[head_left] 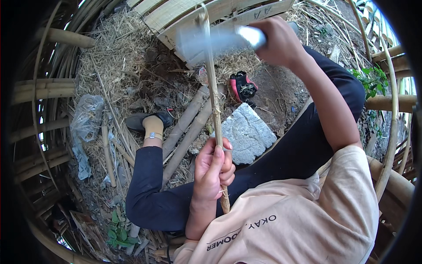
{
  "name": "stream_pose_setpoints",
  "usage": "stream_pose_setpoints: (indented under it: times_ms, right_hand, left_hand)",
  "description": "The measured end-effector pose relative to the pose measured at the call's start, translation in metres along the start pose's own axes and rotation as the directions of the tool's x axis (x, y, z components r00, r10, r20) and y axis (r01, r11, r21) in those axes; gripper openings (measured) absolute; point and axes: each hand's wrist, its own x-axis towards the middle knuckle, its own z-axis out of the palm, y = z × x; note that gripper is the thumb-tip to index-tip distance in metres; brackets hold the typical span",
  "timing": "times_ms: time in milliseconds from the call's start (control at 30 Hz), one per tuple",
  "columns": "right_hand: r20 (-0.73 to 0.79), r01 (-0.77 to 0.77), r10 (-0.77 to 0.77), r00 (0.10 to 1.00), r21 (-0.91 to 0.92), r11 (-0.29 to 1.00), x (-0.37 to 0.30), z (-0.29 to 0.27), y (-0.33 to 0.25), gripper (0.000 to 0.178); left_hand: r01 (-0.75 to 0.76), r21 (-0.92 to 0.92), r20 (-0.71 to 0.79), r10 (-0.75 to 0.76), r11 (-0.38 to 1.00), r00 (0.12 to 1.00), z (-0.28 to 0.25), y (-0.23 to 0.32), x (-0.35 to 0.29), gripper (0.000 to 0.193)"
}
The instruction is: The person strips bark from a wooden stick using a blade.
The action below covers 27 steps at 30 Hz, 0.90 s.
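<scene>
My left hand (pixel 213 171) is closed around the lower part of a thin wooden stick (pixel 213 94), which stands nearly upright in the view with its lower end by my shirt. The stick looks pale and stripped, with a curled shaving near its top. My right hand (pixel 279 42) grips a knife (pixel 233 38) by its handle, up at the stick's upper part. Motion smears the blade, which crosses the stick in the view; whether it touches the wood I cannot tell.
Between my legs lie a grey stone block (pixel 246 134), bamboo poles (pixel 189 127) and a red-and-black object (pixel 243 86). A slatted wooden pallet (pixel 180 33) stands ahead. Straw (pixel 110 57) and a crumpled plastic bag (pixel 87 116) lie at left. Bamboo framing (pixel 391 103) rises at right.
</scene>
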Motion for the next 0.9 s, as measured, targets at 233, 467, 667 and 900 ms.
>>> stream_pose_setpoints:
  times_ms: [233, 467, 667, 900]
  right_hand:
    - [-0.136, 0.089, -0.086, 0.987, 0.016, 0.996, -0.001, -0.025, -0.009, 0.027]
    - [-0.006, 0.076, -0.076, 0.997, -0.036, 0.996, -0.006, -0.012, -0.019, 0.037]
    - [0.044, 0.05, -0.044, 0.998, -0.158, 0.986, -0.006, -0.008, -0.012, 0.029]
    - [0.056, -0.228, 0.232, 0.971, -0.061, 0.972, 0.008, 0.002, 0.006, 0.034]
  left_hand:
    - [-0.002, 0.014, -0.027, 0.002, 1.0, 1.0, -0.002, 0.002, 0.002, 0.018]
    - [-0.005, 0.035, -0.013, 0.005, 0.999, 1.0, 0.0, 0.001, 0.0, 0.017]
    - [0.011, 0.074, -0.106, -0.003, 0.997, 0.994, -0.006, -0.005, 0.004, 0.015]
    - [-0.021, -0.01, 0.0, 0.021, 1.0, 1.0, -0.003, 0.002, 0.0, 0.016]
